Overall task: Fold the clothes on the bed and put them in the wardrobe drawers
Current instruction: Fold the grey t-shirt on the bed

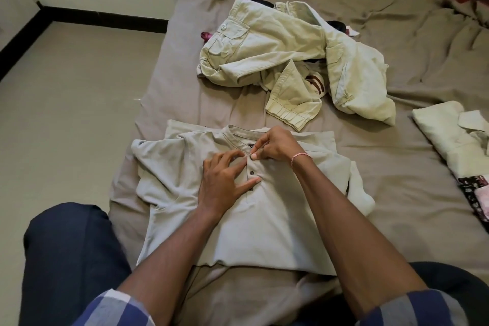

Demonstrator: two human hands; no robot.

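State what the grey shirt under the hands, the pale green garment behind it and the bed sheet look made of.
Grey shirt: soft matte knit, probably cotton jersey; it lies smooth with gentle folds. Pale green garment: stiffer woven cotton, likely twill; stitched seams, flap pocket, crisp creases. Bed sheet: thin matte woven fabric, finely wrinkled; fibre unclear.

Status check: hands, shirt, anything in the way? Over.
Left hand pressing shirt, right hand pinching its placket top. Shirt flat on bed, front up. Pile beyond, clear of hands.
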